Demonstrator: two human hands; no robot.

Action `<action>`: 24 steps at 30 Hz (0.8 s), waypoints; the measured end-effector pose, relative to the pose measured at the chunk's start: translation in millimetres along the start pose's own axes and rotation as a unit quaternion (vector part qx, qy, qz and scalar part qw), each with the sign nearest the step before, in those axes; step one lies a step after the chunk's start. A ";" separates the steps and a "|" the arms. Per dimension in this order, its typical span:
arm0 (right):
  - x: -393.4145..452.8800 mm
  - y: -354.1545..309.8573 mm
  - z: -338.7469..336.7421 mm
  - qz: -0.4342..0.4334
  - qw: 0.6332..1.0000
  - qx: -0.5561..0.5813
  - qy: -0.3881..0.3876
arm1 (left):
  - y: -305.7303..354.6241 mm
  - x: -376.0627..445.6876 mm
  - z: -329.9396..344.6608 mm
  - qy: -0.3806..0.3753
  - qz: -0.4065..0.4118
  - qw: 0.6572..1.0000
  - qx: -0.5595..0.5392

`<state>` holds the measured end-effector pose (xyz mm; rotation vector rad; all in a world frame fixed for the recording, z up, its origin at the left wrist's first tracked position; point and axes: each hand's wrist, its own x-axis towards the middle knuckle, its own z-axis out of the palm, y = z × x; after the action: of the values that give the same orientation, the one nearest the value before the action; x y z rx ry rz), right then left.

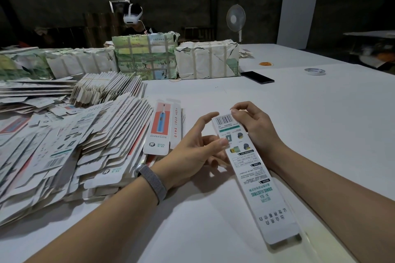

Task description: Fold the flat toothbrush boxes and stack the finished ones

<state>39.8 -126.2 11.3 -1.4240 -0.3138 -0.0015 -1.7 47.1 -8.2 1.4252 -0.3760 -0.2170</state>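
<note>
Many flat toothbrush boxes (64, 147) lie heaped on the left of the white table (299, 113), and just right of the heap a small stack (162, 128) shows a blue brush on red. My left hand (192, 149), with a grey band (152, 181) on its wrist, holds the long white box (254, 179) at its middle, thumb on the printed face and fingers curled beneath. My right hand (254, 126) pinches the far end by the barcode. Beyond it lie a black phone (257, 77) and a tape roll (315, 71).
</note>
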 end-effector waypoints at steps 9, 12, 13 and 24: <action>6.1 -2.0 -3.3 0.017 1.000 0.013 0.018 | 0.9 0.1 3.0 -0.007 -0.004 1.000 -0.006; 7.8 -2.2 -4.4 0.021 0.999 0.027 0.013 | 0.8 -0.2 3.3 -0.010 -0.003 1.000 0.000; 8.2 -2.8 -4.8 0.018 0.999 0.025 0.010 | 0.7 -0.4 3.5 -0.008 -0.002 1.000 -0.005; -1.7 2.1 4.5 -0.019 0.999 0.026 0.023 | 1.8 0.6 3.4 0.013 0.004 0.999 -0.033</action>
<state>37.6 -121.8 9.4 -1.3644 -0.3004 -0.0565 -2.5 44.1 -5.9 1.3608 -0.3505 -0.2022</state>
